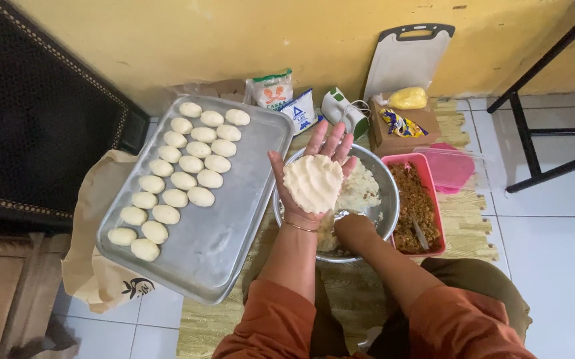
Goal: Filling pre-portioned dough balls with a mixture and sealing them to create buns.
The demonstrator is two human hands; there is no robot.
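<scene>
My left hand (314, 149) is held palm up over the metal bowl (386, 183), with a flattened round of white dough (313, 182) lying on the open palm. My right hand (352, 231) reaches down into the bowl, fingers closed in the white dough mass (362, 191); I cannot see what it grips. A pink tub (420, 161) of brown crumbly filling (412, 199) stands right of the bowl, a spoon handle (420, 234) resting in it. Left of the bowl lies a metal tray (234, 226) with several shaped dough balls (182, 181) in rows.
A woven mat (467, 213) covers the tiled floor. By the yellow wall stand flour bags (271, 90), a hand mixer (341, 110), a cutting board (404, 60), a cardboard box (400, 133) and a pink lid (450, 167). A black stand's legs (527, 133) rise at the right.
</scene>
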